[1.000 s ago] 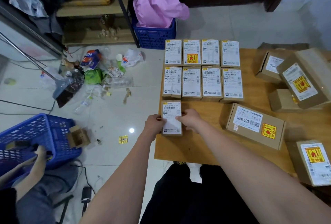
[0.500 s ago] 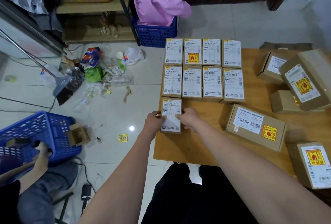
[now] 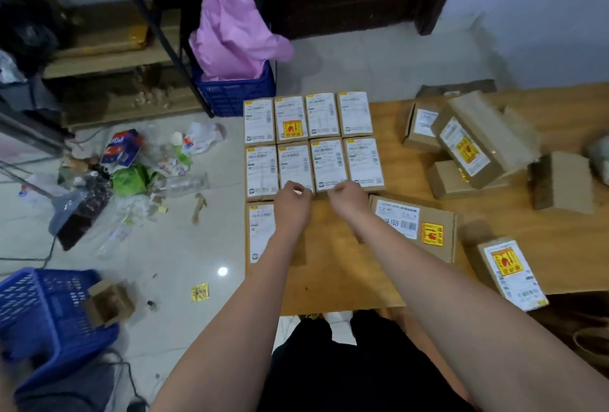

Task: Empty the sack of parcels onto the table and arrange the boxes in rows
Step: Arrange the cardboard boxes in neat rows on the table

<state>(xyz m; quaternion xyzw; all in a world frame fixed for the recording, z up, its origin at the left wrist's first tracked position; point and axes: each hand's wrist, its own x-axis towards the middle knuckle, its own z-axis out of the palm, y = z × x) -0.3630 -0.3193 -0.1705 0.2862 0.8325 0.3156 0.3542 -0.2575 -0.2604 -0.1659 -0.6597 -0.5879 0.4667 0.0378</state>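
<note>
Nearest the person, at the front left corner of the pale wooden table [image 3: 333,279], lies a small brown cardboard box with a white shipping label [image 3: 260,233], the only one in what looks like a third row. It lies flat, label up, partly hidden by the left forearm, its far edge close to the row beyond.

Just past that box, both hands sit at the near edge of the middle row of four small white-labelled boxes [image 3: 313,169]. The left hand [image 3: 293,202] and the right hand [image 3: 350,199] each have their fingers curled inward; whether the fingertips press the box edges or merely hover I cannot tell, and neither hand visibly holds anything. The step in hand appears to be squaring this row, so a light, even push from both hands along the near edges would serve best, keeping the row flush with the far row of four matching labelled boxes [image 3: 308,118] behind it without shoving that row off the table's far edge.

To the right of the lone box lies a long flat cardboard box with a white label and a yellow-red sticker [image 3: 415,227], slightly askew. Further right and beyond it, larger loose brown parcels [image 3: 474,144] lie jumbled, one leaning on others, and a smaller stickered box [image 3: 509,273] lies at the table's near right edge. These seem yet to be sorted; filling the third row rightward from the lone box looks the natural order.
</note>
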